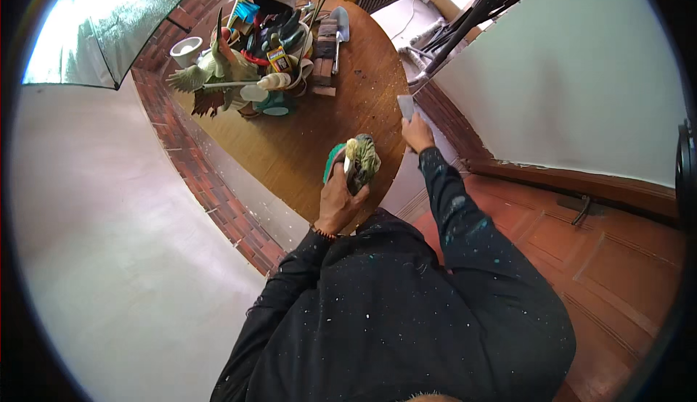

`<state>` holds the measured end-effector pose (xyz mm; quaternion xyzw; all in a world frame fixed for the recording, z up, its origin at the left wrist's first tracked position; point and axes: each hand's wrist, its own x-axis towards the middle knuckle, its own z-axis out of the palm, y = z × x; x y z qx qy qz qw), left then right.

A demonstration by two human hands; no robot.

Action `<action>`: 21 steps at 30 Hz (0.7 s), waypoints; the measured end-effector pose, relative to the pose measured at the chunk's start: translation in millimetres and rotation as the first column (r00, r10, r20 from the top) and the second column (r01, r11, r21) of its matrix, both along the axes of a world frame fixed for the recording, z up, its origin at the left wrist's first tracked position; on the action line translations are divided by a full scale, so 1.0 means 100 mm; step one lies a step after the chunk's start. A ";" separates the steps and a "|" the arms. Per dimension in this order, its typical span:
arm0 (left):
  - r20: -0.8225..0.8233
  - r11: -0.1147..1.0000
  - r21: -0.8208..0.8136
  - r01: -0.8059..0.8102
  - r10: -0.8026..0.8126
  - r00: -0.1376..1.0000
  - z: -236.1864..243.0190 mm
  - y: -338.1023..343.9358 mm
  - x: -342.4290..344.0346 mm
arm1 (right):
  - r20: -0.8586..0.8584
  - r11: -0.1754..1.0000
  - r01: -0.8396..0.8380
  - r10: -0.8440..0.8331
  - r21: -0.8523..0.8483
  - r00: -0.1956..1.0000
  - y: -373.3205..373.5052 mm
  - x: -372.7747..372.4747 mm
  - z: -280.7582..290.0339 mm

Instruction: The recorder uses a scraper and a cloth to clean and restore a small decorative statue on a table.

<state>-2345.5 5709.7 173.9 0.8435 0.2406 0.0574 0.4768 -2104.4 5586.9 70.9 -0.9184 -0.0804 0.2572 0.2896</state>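
My left hand point(339, 200) grips a small painted figure point(358, 161), green and yellow with a teal base, held over the near edge of a round wooden table point(305, 141). Out past the table's right edge, my right hand point(418, 132) holds a small pale grey rectangular piece point(406, 106), maybe a sanding block or sponge. Both my arms are in black sleeves speckled with paint.
At the table's far side stand a carved bird figure point(210, 75), a white cup point(186, 50), a tub of tools and brushes point(279, 35), stacked wood blocks point(325, 57) and a small trowel point(339, 32). A brick ledge point(189, 155) curves on the left; a red-brown tiled floor point(617, 257) lies to the right.
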 end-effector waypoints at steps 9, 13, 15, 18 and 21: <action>0.021 0.997 0.070 -0.032 0.031 0.999 -0.03 0.05 0.11 | -0.049 0.982 -0.101 0.095 -0.159 0.994 -0.25 -0.79 -0.06; 0.045 0.997 0.073 0.015 -0.018 0.999 -0.04 0.04 0.18 | -0.098 0.997 0.004 -0.013 -0.082 0.995 0.15 0.15 -0.04; 0.061 0.997 0.076 0.024 -0.029 0.998 -0.02 0.05 0.15 | -0.219 0.995 0.093 -0.097 -0.026 0.971 0.22 0.20 0.14; 0.040 0.999 0.043 -0.013 0.011 0.999 0.00 0.04 0.13 | 0.046 0.969 -0.101 0.114 -0.224 0.992 -0.06 0.00 -0.31; 0.032 0.998 0.020 -0.060 0.059 0.998 0.00 0.06 0.04 | -0.066 0.978 -0.094 0.083 -0.187 0.994 -0.15 -0.38 -0.15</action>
